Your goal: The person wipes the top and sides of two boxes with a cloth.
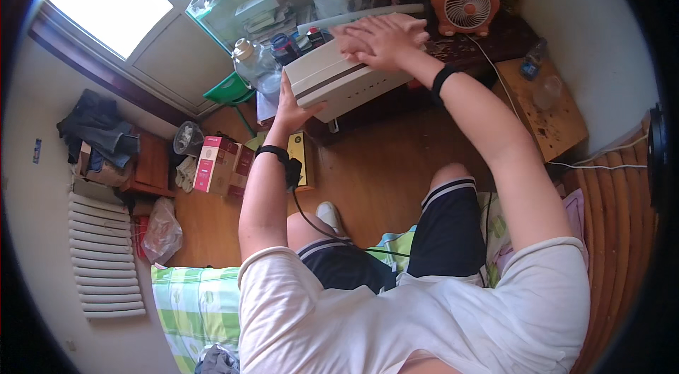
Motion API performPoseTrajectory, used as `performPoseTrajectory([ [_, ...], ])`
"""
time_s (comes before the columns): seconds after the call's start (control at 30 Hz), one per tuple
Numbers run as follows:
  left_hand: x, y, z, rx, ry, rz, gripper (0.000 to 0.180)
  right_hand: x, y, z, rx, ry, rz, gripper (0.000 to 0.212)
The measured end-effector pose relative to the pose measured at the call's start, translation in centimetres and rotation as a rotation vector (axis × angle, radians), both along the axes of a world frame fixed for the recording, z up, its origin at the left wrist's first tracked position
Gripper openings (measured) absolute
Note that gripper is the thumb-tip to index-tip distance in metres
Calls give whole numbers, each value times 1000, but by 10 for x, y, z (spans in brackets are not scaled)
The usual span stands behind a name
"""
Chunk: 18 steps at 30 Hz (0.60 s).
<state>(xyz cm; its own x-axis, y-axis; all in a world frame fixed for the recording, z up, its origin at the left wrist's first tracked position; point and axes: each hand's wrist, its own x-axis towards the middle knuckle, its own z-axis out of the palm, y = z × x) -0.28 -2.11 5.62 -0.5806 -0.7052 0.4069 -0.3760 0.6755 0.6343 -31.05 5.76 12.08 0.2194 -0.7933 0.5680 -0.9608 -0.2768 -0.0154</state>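
Fan [465,5] stands on dark table [511,42], right of pale box [353,95].

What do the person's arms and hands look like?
The left hand and right hand wear no gloves. Each wrist has a black band: left band, right band. A thin black cable hangs from the left one. The white sleeves are short.
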Motion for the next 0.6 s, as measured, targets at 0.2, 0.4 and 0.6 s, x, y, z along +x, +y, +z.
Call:
performPoseTrajectory([
  [0.2, 0, -1, 4, -50, -32, -7, 135, -10, 11, 4, 28, 71, -178, 64],
  [0.4, -6, 12, 48, -173, -214, 96, 138, -12, 13, 3, 57, 63, -205, 65],
  [0.6, -67, 28, 78, -371, -639, 10, 137, -2, 16, -2, -37, 61, -193, 64],
])
